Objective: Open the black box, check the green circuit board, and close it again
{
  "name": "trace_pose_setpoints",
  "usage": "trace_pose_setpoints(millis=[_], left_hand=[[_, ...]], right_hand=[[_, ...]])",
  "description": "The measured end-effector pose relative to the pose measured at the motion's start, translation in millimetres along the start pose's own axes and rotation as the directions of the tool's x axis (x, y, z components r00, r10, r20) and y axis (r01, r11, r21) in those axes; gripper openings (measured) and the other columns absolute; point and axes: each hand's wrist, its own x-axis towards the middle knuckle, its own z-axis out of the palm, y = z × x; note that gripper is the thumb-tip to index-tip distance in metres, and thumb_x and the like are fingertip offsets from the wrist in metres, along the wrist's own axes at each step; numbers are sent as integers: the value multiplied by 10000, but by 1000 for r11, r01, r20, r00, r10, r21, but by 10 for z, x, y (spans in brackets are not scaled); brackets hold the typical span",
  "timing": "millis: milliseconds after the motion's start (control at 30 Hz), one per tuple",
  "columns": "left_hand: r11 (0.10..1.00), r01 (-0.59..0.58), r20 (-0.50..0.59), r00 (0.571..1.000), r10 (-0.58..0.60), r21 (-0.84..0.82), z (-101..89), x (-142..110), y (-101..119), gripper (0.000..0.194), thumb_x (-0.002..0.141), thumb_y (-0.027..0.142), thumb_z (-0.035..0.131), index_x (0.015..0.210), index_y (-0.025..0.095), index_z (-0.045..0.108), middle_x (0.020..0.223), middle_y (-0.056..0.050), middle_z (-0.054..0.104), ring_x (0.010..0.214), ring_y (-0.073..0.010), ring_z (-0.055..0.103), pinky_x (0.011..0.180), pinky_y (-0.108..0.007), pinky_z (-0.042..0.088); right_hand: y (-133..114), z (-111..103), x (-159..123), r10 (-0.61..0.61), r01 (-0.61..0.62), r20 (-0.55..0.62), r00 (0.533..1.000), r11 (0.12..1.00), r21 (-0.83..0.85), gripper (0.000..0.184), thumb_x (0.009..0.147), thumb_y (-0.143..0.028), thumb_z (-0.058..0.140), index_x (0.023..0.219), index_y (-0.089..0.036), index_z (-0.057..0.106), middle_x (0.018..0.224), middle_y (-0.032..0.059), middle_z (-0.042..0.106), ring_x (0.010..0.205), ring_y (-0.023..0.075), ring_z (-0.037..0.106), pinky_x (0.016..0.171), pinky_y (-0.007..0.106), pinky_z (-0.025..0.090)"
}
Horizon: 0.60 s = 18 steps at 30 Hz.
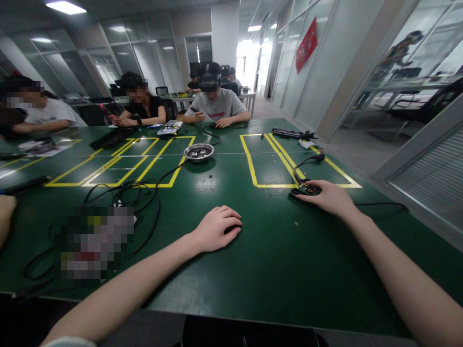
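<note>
Yellow tape (275,186) marked the green bench (267,279). Half curled and empty, the left hand (218,229) rested there; the right hand's (332,196) fingers, partly closed, held a black device (311,190).

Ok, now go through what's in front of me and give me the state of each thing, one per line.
Left hand: on the green table, fingers loosely curled.
Right hand: fingers and thumb on the black device.
Black device: lying on the table, partly covered.
Metal bowl: upright, small parts inside.
Black cable: loosely looped, not bundled.
Ceiling light: lit.
</note>
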Motion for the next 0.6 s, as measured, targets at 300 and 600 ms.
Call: trace_pose_setpoints(millis=[300,600], left_hand=[[724,414,-50,883,-467,552,-377,-170,304,636,954,541,628,1492,210,558,1610,-218,453,1504,-452,377,1172,-829,174],[218,896,-281,340,-897,387,-1098,-563,-119,784,969,691,474,1618,257,396,1753,-173,78,1588,-524,7,1073,-846,328]], right_hand=[[-1040,9,-437,-503,428,221,836,848,313,602,758,-655,775,1212,-261,747,1179,82,741,997,317,751,858,435,623],[-1253,-19,-578,-616,488,264,742,766,418,535,769,-546,824,1216,-262,752,1203,67,736,999,286,760,867,395,633]])
